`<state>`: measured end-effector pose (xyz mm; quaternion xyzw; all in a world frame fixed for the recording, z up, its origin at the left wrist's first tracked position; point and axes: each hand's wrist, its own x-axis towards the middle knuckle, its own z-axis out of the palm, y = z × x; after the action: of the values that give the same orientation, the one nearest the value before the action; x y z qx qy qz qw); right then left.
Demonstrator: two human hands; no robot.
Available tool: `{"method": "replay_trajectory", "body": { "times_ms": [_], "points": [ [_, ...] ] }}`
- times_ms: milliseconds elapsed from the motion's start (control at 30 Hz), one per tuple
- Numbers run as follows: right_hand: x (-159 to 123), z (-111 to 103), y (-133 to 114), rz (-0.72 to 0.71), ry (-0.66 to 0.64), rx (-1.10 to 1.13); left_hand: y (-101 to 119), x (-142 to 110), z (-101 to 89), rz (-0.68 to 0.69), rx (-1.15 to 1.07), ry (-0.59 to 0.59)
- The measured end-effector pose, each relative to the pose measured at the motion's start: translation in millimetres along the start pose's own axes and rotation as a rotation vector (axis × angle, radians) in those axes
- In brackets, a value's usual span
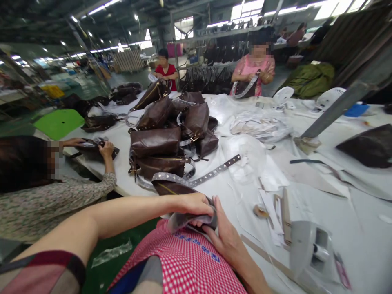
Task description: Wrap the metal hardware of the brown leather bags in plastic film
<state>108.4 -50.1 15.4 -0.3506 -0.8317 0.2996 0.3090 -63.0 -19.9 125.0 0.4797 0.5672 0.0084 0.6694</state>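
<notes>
Head view: left hand [197, 204] and right hand [224, 230] both grip a dark bag [170, 188] at its near end; handling appears unfinished. Piled bags [155, 141] beyond: done or waiting, cannot tell.

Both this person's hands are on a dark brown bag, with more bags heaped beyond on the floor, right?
Wrong place: the head view shows the heaped bags on a white table. The left hand and right hand are indeed on a dark brown bag.
</notes>
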Motion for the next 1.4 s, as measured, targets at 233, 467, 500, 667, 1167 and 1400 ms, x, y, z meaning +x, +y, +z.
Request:
{"method": "replay_trajectory", "body": {
  "times_ms": [233,467,500,667,1167,1400],
  "points": [
    [-14,2,9,0.238,0.242,0.134,6,82,9.3,-0.048,-0.073,-0.322],
    [-19,15,47,0.517,0.416,0.304,-14,99,-20.5,0.096,-0.182,-0.725],
    [-19,16,49,0.554,0.432,0.329,-20,95,-24.4,0.106,-0.200,-0.730],
    [-16,24,57,0.628,0.540,0.550,-52,71,-30.0,0.089,-0.256,-0.625],
    [-10,32,75,0.671,0.563,0.599,-61,49,-1.9,0.450,-0.390,-0.482],
    [-9,22,78,0.665,0.510,0.297,-51,58,20.9,0.469,-0.552,-0.380]
  ]
}}
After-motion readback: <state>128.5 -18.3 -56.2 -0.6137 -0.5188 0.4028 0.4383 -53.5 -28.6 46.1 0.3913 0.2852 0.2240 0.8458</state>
